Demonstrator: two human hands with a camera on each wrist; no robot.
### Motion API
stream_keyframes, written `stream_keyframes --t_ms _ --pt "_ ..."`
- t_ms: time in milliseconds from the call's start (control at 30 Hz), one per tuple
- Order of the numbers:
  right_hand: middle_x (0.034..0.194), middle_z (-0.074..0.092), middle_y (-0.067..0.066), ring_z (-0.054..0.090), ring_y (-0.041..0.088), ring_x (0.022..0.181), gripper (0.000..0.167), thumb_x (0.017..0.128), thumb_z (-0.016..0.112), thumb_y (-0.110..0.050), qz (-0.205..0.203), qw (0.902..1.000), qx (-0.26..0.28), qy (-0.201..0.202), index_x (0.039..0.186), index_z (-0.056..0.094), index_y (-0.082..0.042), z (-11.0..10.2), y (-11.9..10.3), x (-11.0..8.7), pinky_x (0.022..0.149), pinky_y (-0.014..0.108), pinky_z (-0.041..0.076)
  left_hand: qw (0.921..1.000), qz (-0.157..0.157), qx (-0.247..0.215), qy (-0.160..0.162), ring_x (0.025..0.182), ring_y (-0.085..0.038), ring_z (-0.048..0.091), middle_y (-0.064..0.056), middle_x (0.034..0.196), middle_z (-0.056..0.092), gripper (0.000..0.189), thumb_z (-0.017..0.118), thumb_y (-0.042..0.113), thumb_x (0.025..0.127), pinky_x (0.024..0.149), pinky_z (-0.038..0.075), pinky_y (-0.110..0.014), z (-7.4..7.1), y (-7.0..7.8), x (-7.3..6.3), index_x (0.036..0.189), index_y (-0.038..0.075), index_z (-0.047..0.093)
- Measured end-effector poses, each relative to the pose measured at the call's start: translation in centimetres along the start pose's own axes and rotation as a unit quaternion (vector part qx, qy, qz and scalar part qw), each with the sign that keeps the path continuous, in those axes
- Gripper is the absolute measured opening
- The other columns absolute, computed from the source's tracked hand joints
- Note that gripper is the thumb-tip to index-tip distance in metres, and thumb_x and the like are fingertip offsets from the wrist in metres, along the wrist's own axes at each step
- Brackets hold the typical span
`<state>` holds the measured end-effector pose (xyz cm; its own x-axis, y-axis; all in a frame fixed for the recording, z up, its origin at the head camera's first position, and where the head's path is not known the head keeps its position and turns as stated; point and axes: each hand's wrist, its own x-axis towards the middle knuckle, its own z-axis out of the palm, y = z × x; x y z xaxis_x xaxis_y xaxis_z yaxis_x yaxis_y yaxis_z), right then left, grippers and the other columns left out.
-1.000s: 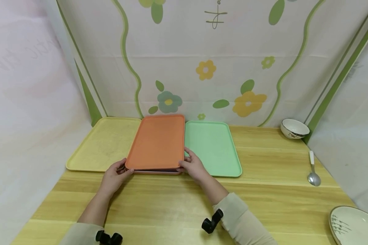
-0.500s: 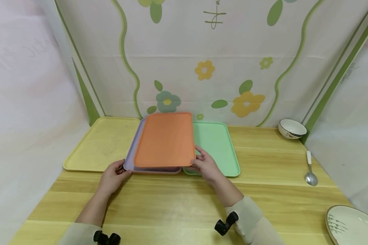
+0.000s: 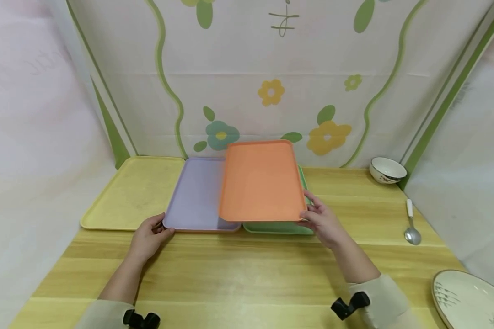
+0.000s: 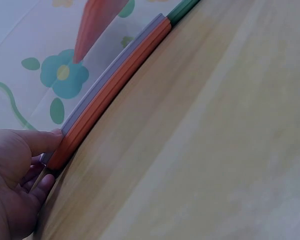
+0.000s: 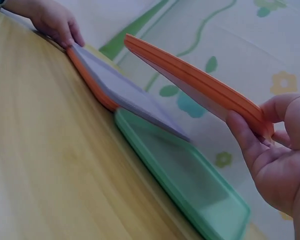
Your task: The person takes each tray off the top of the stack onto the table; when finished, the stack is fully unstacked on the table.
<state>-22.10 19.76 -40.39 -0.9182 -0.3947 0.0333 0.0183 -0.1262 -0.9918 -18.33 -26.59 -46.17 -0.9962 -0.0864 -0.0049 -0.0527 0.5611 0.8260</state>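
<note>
While the right hand grips the near right corner of an orange tray, thumb on top and fingers curled beneath, that tray hangs in the air, tilted, above a green tray lying flat on the wooden table. The left hand holds the near left corner of a purple tray, thumb on the rim and fingers curled under the edge. The left wrist view shows this purple tray resting on another orange one. A yellow tray lies just beside the purple one, to its left. Well apart on the right are a small bowl, a spoon with a white handle, and a plate at the table's near corner. The flowered backdrop carries one small handwritten-style mark at the top, too stylised to read.
</note>
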Motion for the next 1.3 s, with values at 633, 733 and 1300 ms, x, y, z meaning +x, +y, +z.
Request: stream_keyframes --t_ms 633,733,1300 --pt "0.116 0.07 0.005 0.069 0.017 0.103 0.055 0.1 0.035 0.013 -0.071 0.9943 0.068 -0.041 0.143 0.046 -0.019 -9.8 -3.7 -6.1 0.085 0.027 0.058 1.0 -0.001 -0.004 -0.004 0.129 -0.042 0.05 -0.031 0.145 0.043 0.064 0.067 0.014 0.093 0.093 0.048 -0.018 -0.4 0.0 0.2 0.145 -0.01 0.038" --pt "0.117 0.069 0.006 0.069 0.017 0.105 0.057 0.1 0.034 0.013 -0.07 0.9942 0.068 -0.045 0.144 0.046 -0.02 -11.4 -4.0 -7.0 0.085 0.028 0.058 1.0 -0.003 -0.003 -0.003 0.129 -0.042 0.05 -0.031 0.145 0.043 0.064 0.067 0.014 0.093 0.092 0.048 -0.016 -0.4 0.0 0.3 0.145 -0.01 0.038" --pt "0.122 0.067 0.005 0.069 0.019 0.107 0.062 0.101 0.025 0.014 -0.036 0.9952 0.051 -0.075 0.143 0.048 -0.025 -19.7 -4.0 -10.5 0.088 0.03 0.057 1.0 0.005 -0.003 0.0 0.128 -0.043 0.051 -0.032 0.144 0.043 0.062 0.067 0.012 0.093 0.088 0.046 -0.01 -0.2 -0.1 0.1 0.144 -0.011 0.039"
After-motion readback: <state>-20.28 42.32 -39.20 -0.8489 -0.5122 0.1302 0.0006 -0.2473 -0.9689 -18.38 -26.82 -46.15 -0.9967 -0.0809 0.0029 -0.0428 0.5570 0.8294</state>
